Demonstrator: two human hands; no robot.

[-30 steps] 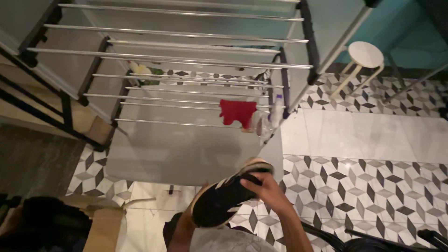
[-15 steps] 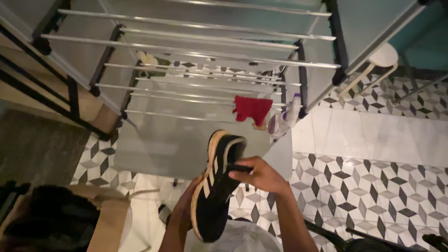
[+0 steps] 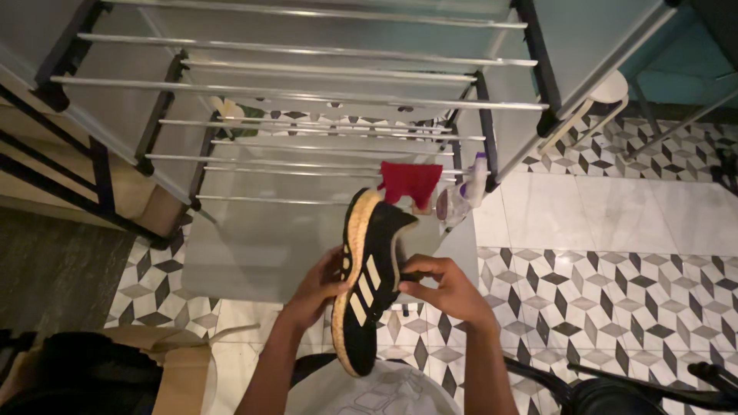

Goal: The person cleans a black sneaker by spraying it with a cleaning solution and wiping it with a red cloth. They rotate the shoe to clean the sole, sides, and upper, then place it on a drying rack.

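A black sneaker [image 3: 374, 277] with white side stripes and a tan sole stands on end in the middle of the head view, toe pointing up. My left hand [image 3: 319, 288] grips its sole side from the left. From the right, my right hand [image 3: 442, 288] pinches the opening of the sneaker. Both hands hold it in front of a shoe rack [image 3: 307, 100] made of metal rods and black posts.
A red cloth [image 3: 411, 180] and a clear plastic bottle [image 3: 461, 196] hang or lean at the rack's lower right. A white stool [image 3: 596, 104] stands at the right. A cardboard box [image 3: 173, 361] sits at lower left on patterned floor tiles [image 3: 615, 300].
The sneaker was held by my right hand alone; it turned upright and my left hand came up to grip it. The view shifted down and closer to the rack.
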